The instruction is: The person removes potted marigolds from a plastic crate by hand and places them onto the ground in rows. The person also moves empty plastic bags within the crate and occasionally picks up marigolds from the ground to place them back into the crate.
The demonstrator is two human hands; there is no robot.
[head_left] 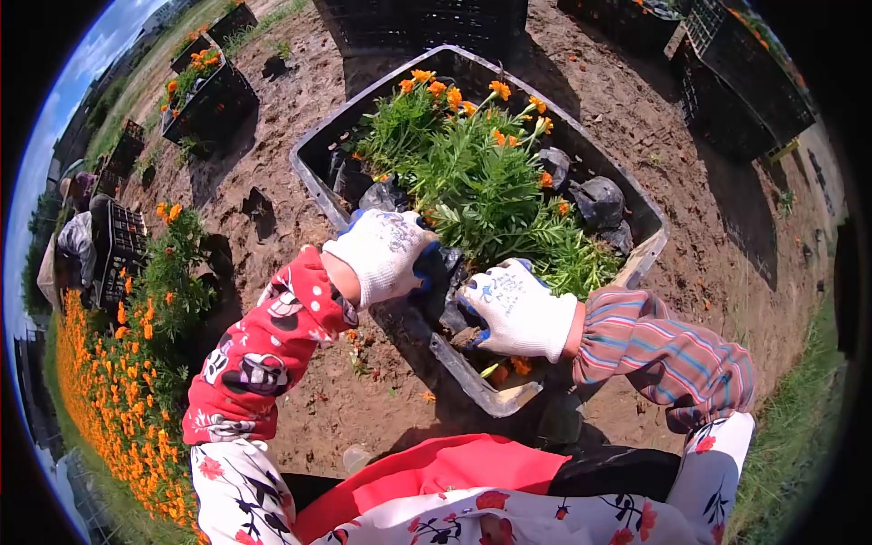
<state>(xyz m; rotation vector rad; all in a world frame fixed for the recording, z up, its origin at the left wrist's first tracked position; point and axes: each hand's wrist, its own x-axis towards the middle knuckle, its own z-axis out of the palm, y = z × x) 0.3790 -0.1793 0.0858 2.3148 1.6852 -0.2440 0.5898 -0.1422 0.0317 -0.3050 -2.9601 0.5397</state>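
"Where's the black bag (445,289)?"
"Between the left hand (381,252) and right hand (522,311), at the crate's (465,371) near side, long axis running roughly away from the wearer."
"Fingers?"
"Curled at the bag; whether clamped, I can't tell."

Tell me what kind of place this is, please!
It looks like an outdoor flower farm or plant nursery. There's a long strip of orange flowers on the left, bare soil all around, and a black crate full of leafy plants in bloom.
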